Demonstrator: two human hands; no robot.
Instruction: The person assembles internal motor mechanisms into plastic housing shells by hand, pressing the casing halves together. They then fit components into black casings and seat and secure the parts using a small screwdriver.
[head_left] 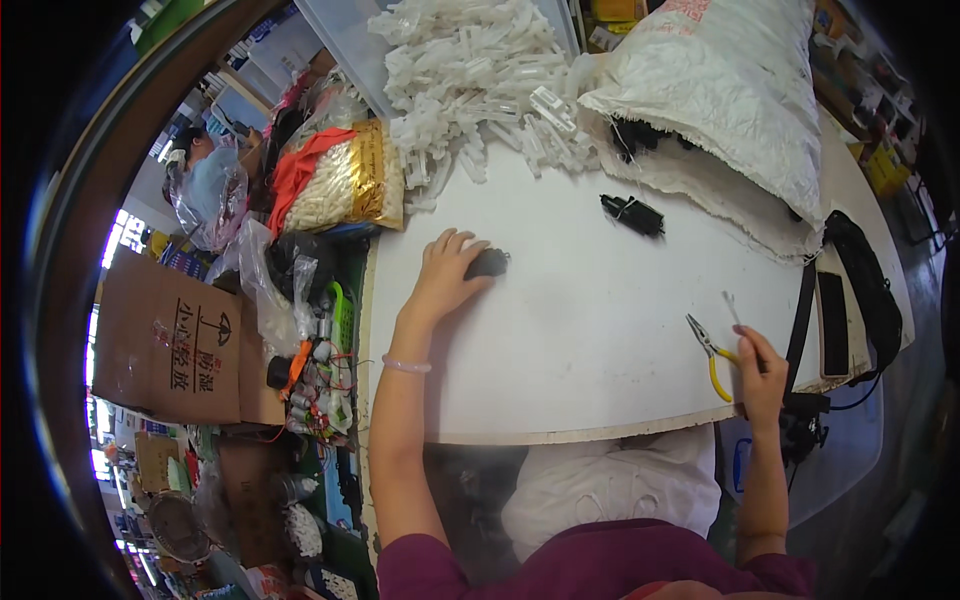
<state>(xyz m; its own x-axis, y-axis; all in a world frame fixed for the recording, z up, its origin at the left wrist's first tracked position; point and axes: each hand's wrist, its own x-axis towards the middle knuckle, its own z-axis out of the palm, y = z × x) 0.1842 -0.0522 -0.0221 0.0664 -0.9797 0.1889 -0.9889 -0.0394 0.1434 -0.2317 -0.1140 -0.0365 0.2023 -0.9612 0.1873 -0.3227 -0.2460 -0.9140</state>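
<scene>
small black part (487,263) sits on the white counter (590,330) under the left hand (447,275); that grip is loosely curled, fingertips resting on it, not lifted yet; the right hand (760,375) grip is closed round the yellow-handled pliers (712,352), jaws pointing up-left; looks like early days to me, another black part (632,214) waits further out, and the white clip heap (480,70) beyond that.

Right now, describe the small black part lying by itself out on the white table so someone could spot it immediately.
Start from the round white table and the big white sack slumped across its far right side. Just in front of the sack's frayed mouth lies a small black part, alone on bare tabletop. Unlike the similar black piece under the left hand, nothing touches it.
</scene>
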